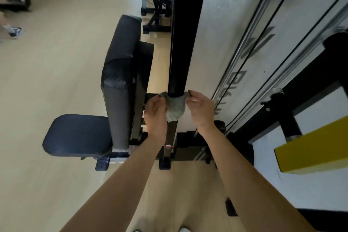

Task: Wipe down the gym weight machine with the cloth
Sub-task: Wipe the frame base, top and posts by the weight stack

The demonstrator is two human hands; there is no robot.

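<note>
Two bare forearms reach forward from the bottom edge. Left hand (156, 108) pinches the left end of one grey-green cloth (175, 108); right hand (200, 107) pinches the right end, fingers curled on the fabric. Both hands sit apart, one on each side of one black upright post (185, 30) of the weight machine.

Cloth position — wrapped around the near face of the post, with a crumpled, soft-textured fold hanging below the contact line between the hands.

Post: smooth, glossy black, rounded profile. One small red-and-white sticker (169, 146) sits low on the frame; its text is too small to read.

Left of the post: one padded backrest (120, 73) and one rounded seat pad (77, 134), both black vinyl. Right of the post: two polished metal guide rods (246, 37) and one white panel (226, 15) bearing large grey lettering — blurred, not legible. One yellow block (310, 150) projects at right. Floor (56, 62): pale, smooth.
</note>
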